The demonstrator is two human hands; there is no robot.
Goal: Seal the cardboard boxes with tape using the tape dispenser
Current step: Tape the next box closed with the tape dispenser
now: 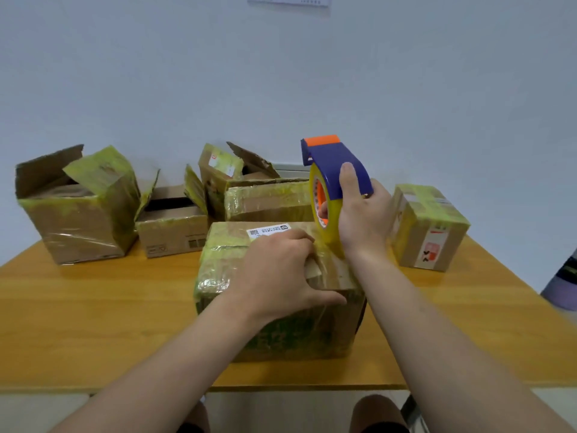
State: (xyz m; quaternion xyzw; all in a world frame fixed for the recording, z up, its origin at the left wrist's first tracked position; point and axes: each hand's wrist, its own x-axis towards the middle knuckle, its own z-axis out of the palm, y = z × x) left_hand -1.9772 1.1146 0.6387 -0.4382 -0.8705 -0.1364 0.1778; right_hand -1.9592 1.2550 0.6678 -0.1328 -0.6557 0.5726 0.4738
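Note:
A closed cardboard box [290, 335] wrapped in old yellowish tape stands at the table's near middle. My left hand [278, 276] rests on its top near the right edge, fingers curled over the flaps, thumb stretched along the front edge. My right hand [363, 214] grips a blue tape dispenser [334, 170] with an orange tip and a yellow tape roll [323, 214], held upright just above the box's far right corner. A strip of clear tape runs from the roll down onto the box top beside my left fingers.
Along the back of the wooden table [93, 323] stand an open box [78, 207] at far left, a small open box [173, 226], two boxes [265, 201] behind the middle one, and a taped box [427, 226] at right. A purple object [562, 285] sits past the right edge.

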